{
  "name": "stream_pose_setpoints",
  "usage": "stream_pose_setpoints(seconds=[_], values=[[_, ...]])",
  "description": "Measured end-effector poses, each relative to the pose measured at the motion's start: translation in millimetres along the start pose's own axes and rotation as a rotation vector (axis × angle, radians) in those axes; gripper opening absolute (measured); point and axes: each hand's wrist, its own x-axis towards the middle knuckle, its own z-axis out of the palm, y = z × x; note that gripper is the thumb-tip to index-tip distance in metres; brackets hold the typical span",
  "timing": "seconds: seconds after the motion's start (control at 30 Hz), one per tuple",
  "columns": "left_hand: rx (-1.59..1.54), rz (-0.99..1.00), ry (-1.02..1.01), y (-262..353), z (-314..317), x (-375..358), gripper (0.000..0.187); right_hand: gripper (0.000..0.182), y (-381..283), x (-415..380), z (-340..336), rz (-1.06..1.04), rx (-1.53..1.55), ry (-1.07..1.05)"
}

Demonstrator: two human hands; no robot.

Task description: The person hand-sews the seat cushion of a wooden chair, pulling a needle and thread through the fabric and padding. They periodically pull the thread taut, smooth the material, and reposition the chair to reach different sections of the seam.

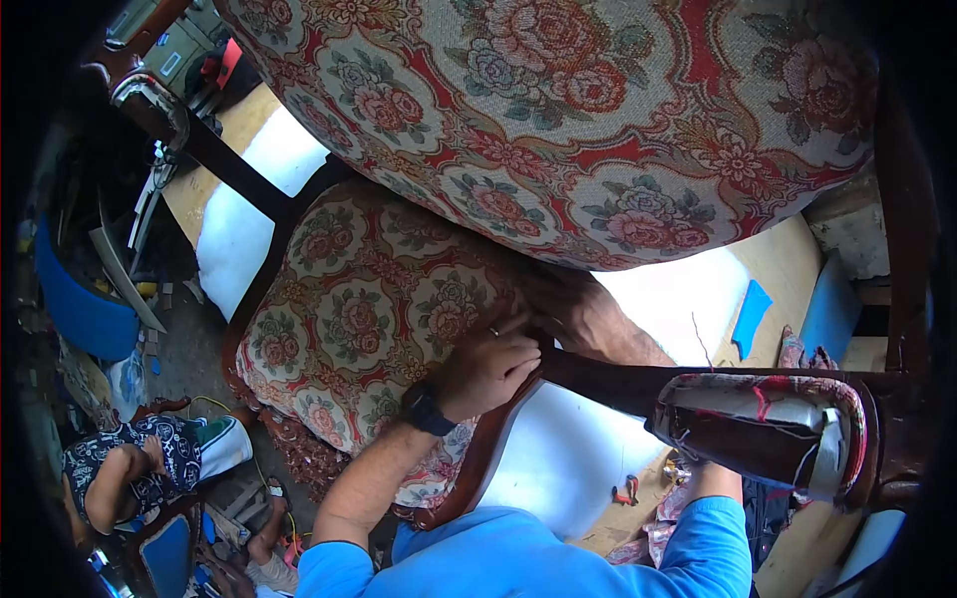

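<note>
A wooden armchair frame carries floral upholstery on its seat and on its padded backrest. My left hand, with a watch on the wrist, is at the rear corner of the seat. Its fingers are bent and drawn together at the fabric; whatever they pinch is too dark to make out. My right hand reaches beneath the armrest into the gap between seat and backrest, close to the left one. Shadow hides its fingertips. The armrest pad has torn covering and bare edges.
White sheet padding lies on the wooden table under the chair. Small red-handled pliers and a blue scrap rest there. Blue curved panels lean at left. Lower left, another person sits near a yellow cord.
</note>
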Motion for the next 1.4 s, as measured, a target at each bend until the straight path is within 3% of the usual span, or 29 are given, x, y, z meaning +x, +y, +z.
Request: stream_pose_setpoints(seconds=[0.07, 0.17, 0.27, 0.37, 0.5, 0.57, 0.73, 0.77, 0.9, 0.93, 0.97, 1.0, 1.07, 1.17, 1.27, 1.4], values=[[-0.184, -0.130, -0.033, -5, -16, 3, 0.025, 0.031, 0, -3, 1, -0.066, -0.015, 0.031], [-0.042, -0.123, 0.278, -13, -32, 38, 0.024, 0.030, 8, -10, 6, -0.069, 0.048, -0.019], [0.354, 0.000, 0.260, -35, -18, 44, 0.024, 0.025, 17, -20, 20, -0.076, 0.072, 0.067], [0.389, 0.069, 0.195, -42, -18, 43, 0.027, 0.017, 14, -37, 26, 0.114, 0.195, 0.155], [0.063, 0.135, -0.024, -60, -24, 61, 0.025, 0.010, 9, -59, 30, 0.290, 0.348, 0.432], [-0.077, 0.119, -0.120, -63, -25, 71, 0.023, 0.010, -2, -77, 31, 0.492, 0.451, 0.523], [0.021, 0.111, -0.335, -66, -35, 91, 0.024, 0.015, -48, -139, 32, 0.844, 0.527, 0.634], [0.070, 0.102, -0.380, -63, -39, 91, 0.025, 0.016, -48, -178, 53, 0.969, 0.739, 0.745], [0.030, 0.191, -0.256, -65, -27, 82, 0.021, 0.017, -72, -257, 99, 0.897, 0.496, 0.796], [0.036, 0.162, -0.233, -58, -26, 78, 0.021, 0.016, -75, -268, 112, 0.942, 0.867, 0.941], [0.042, 0.132, -0.213, -52, -24, 72, 0.022, 0.012, -75, -284, 118, 1.094, 0.546, 0.716], [0.051, 0.053, -0.203, -42, -22, 69, 0.021, 0.013, -91, -270, 108, 1.121, 0.663, 0.737], [0.077, -0.104, -0.171, -22, -18, 65, 0.027, 0.013, -115, -235, 85, 1.033, 0.681, 0.698], [0.237, -0.018, 0.075, -14, -1, 51, 0.037, 0.011, -117, -227, 73, 0.928, 0.476, 0.546], [0.403, -0.058, 0.169, 1, 14, 46, 0.046, 0.010, -113, -226, 71, 0.871, 0.398, 0.530], [0.589, -0.087, -0.036, -7, 27, 38, 0.048, 0.006, -128, -223, 56, 0.726, 0.273, 0.500]])
